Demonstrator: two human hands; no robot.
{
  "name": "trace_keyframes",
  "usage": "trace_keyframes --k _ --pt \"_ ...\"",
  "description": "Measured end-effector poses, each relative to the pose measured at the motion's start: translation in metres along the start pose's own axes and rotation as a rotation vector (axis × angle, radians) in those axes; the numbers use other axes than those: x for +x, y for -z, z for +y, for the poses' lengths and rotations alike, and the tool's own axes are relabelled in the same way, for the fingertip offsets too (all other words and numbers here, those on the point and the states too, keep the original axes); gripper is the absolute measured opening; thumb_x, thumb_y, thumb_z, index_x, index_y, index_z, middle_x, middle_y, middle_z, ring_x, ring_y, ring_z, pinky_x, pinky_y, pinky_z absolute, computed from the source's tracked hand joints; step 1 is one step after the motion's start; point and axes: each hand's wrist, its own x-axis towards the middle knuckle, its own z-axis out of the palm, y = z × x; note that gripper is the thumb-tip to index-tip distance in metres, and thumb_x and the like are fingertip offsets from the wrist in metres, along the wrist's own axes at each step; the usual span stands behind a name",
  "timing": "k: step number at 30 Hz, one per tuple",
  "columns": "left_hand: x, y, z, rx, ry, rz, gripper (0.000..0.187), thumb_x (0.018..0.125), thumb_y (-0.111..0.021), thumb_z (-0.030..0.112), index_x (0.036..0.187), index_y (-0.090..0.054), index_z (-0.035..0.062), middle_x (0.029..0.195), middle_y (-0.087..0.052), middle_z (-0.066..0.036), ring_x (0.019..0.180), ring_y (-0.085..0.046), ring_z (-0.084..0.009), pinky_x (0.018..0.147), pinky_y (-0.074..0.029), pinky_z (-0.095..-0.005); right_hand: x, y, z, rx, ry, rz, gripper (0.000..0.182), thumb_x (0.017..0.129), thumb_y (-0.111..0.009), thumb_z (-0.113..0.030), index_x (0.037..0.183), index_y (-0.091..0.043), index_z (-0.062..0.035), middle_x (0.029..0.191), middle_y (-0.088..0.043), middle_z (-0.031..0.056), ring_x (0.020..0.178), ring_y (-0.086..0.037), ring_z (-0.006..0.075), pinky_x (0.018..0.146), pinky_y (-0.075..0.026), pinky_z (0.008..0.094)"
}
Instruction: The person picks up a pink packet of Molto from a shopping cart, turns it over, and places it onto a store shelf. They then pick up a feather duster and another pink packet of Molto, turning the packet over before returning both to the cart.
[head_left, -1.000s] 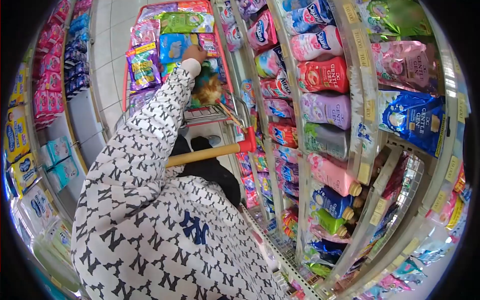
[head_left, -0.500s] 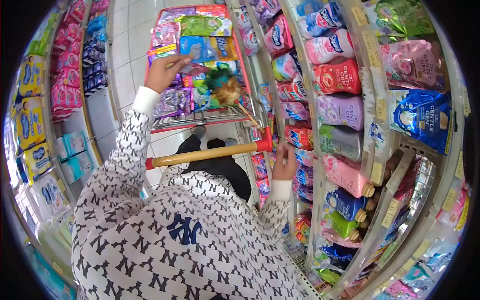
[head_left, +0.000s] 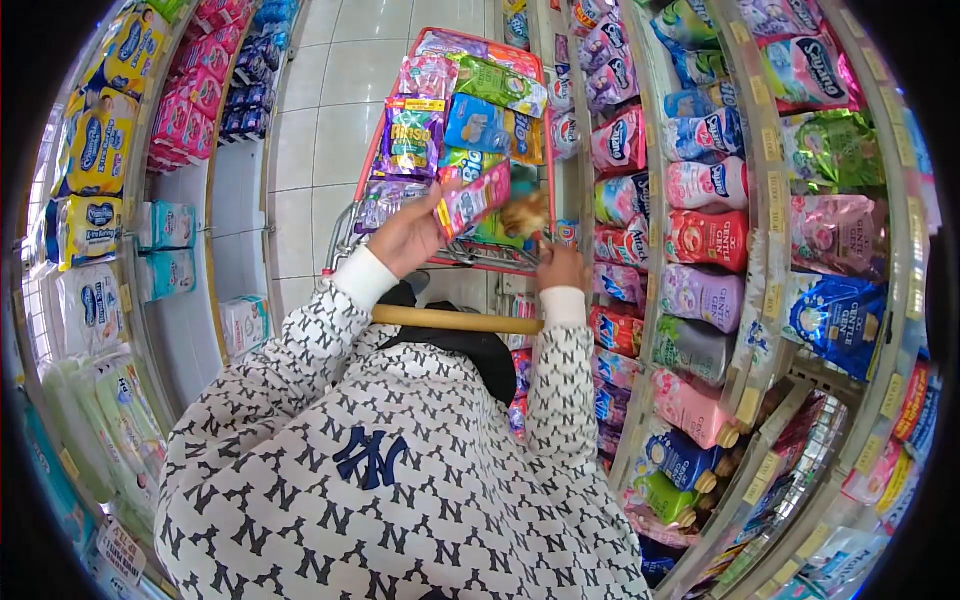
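My left hand (head_left: 408, 238) is closed on the edge of a pink pouch (head_left: 478, 200), held tilted above the near end of the shopping cart (head_left: 372, 150). Just to the right, my right hand (head_left: 562, 268) has its fingers closed round the handle of a feather duster (head_left: 525, 214), whose brown feathers point into the cart. Beneath and beyond the pouch lie a purple and green Rinso pouch (head_left: 412, 138), a blue pack (head_left: 478, 124) and a green pack (head_left: 502, 84). The cart's tan push bar (head_left: 460, 319) crosses in front of my body.
Shelves on the right hold rows of pouches, among them a red one (head_left: 708, 238) and a blue Gentle Gen pouch (head_left: 835, 322). On the left shelves are yellow diaper packs (head_left: 105, 140) and pink packs (head_left: 188, 118). The tiled floor (head_left: 325, 130) runs along the cart's left side.
My left hand has come nearer and right, with the pink pouch now plainly in it. My right hand moved forward from beside the push bar to the feather duster's handle. The view has shifted.
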Motion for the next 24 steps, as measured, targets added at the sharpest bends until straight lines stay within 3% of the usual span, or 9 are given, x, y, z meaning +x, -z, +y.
trace_keyframes --k 2,3,7,11,13,16,17,21,24 --pt "-0.004 -0.007 -0.007 -0.132 0.03 -0.026 0.049 0.099 -0.05 0.033 0.138 -0.041 0.0043 0.139 -0.047 -0.015 0.126 -0.05 -0.0265 0.109 -0.039 -0.0439 -0.01 -0.002 0.02 0.247 0.02 0.193 0.017 0.088 -0.056 -0.013 0.101 -0.065 -0.0068 0.099 -0.068 0.0149 0.096 -0.062 0.0329 0.079 -0.044 0.04" --pt "-0.006 -0.01 -0.01 -0.192 0.047 -0.025 0.047 0.099 -0.051 0.032 0.137 -0.042 0.0048 0.139 -0.047 -0.015 0.126 -0.049 -0.0277 0.109 -0.039 -0.0459 -0.009 -0.02 0.045 0.443 0.079 0.271 0.02 0.098 -0.051 -0.021 0.108 -0.059 -0.0059 0.078 -0.058 0.0031 0.06 -0.055 0.0139 0.05 -0.041 0.0265" --pt "-0.002 -0.02 -0.024 -0.333 0.157 -0.094 0.045 0.099 -0.051 0.03 0.135 -0.043 0.0053 0.14 -0.047 -0.017 0.129 -0.046 -0.032 0.108 -0.038 -0.0553 -0.056 0.057 -0.013 1.273 -0.211 0.121 0.027 0.101 -0.05 -0.031 0.111 -0.06 -0.0076 0.072 -0.048 -0.0052 0.045 -0.028 -0.0006 0.038 -0.019 0.0179" --pt "0.003 -0.03 -0.038 -0.286 0.301 -0.119 0.044 0.1 -0.048 0.034 0.133 -0.044 0.0071 0.142 -0.045 -0.017 0.132 -0.043 -0.035 0.107 -0.035 -0.0622 -0.08 0.103 -0.045 1.48 -0.284 -0.036 0.03 0.099 -0.055 -0.028 0.117 -0.06 -0.005 0.069 -0.05 -0.0052 0.046 -0.03 -0.0007 0.04 -0.023 0.0177" --pt "0.003 -0.038 -0.045 -0.153 0.303 -0.08 0.05 0.1 -0.044 0.041 0.136 -0.04 0.007 0.144 -0.042 -0.018 0.133 -0.041 -0.0372 0.106 -0.034 -0.0652 -0.088 0.112 -0.053 1.475 -0.292 0.015 0.028 0.099 -0.056 -0.027 0.116 -0.06 -0.0046 0.07 -0.052 -0.0038 0.046 -0.031 -0.0007 0.04 -0.023 0.0177" --pt "0.003 -0.052 -0.043 -0.312 0.421 -0.216 0.062 0.099 -0.038 0.05 0.143 -0.034 0.0066 0.146 -0.038 -0.019 0.134 -0.04 -0.0378 0.105 -0.031 -0.0665 -0.097 0.11 -0.053 1.469 -0.292 0.094 0.027 0.098 -0.058 -0.025 0.115 -0.06 -0.0045 0.073 -0.054 -0.002 0.047 -0.033 -0.0011 0.042 -0.024 0.0173" --pt "0.002 -0.06 -0.04 -0.383 0.456 -0.224 0.075 0.096 -0.036 0.061 0.147 -0.03 0.0061 0.147 -0.038 -0.02 0.135 -0.038 -0.0381 0.108 -0.03 -0.0626 -0.1 0.11 -0.054 1.437 -0.291 0.111 0.026 0.097 -0.058 -0.024 0.115 -0.061 -0.0046 0.073 -0.054 -0.0021 0.048 -0.034 -0.0011 0.042 -0.024 0.0172" --pt "-0.002 -0.071 -0.039 -0.459 0.542 -0.105 0.083 0.09 -0.043 0.067 0.146 -0.034 0.0061 0.145 -0.042 -0.019 0.134 -0.039 -0.0385 0.112 -0.03 -0.0522 -0.108 0.113 -0.061 1.43 -0.254 0.047 0.028 0.098 -0.056 -0.025 0.116 -0.061 -0.0041 0.076 -0.056 -0.0024 0.051 -0.035 -0.0012 0.044 -0.025 0.0167" --pt "-0.003 -0.072 -0.046 -0.528 0.507 -0.081 0.082 0.09 -0.044 0.065 0.146 -0.034 0.0065 0.145 -0.043 -0.019 0.133 -0.041 -0.0383 0.111 -0.031 -0.0528 -0.11 0.103 -0.06 1.347 -0.189 0.151 0.026 0.1 -0.053 -0.021 0.117 -0.059 -0.0025 0.076 -0.056 -0.0013 0.047 -0.03 -0.0003 0.043 -0.023 0.0182"
